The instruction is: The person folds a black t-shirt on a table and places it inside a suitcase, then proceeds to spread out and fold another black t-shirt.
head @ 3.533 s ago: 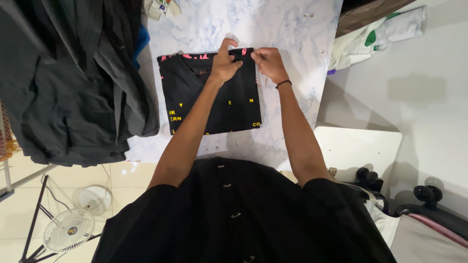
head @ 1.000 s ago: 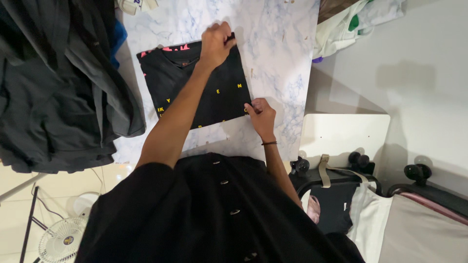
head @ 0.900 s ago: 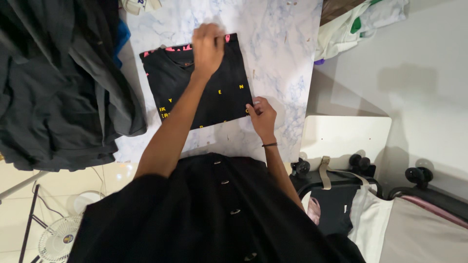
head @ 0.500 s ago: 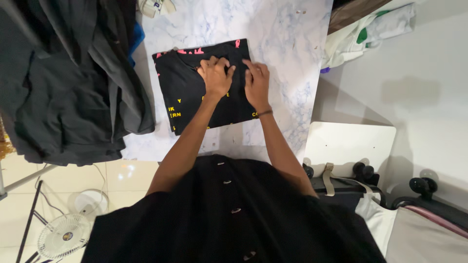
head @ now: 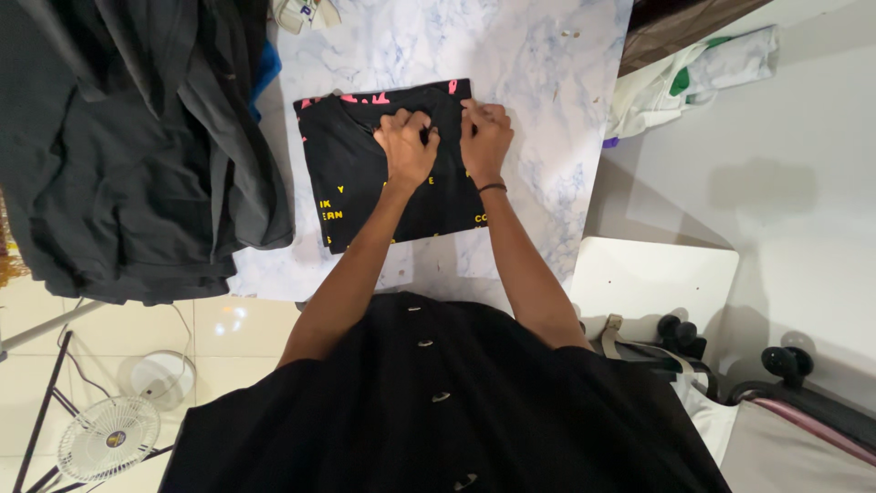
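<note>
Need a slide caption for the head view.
Both hands, left and right, press on a folded black shirt on a marble table.

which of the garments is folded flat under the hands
The black shirt with yellow and pink print, on the marble table; the grey clothes lie heaped at the left.

A black T-shirt lies folded into a flat, roughly square packet on the white marbled worktop. Its collar faces up near the far edge, beside pink print. Small yellow letters dot the fabric, mostly toward the near edge. The packet sits slightly skewed; its right part seems folded over, though hands cover that area.
</note>
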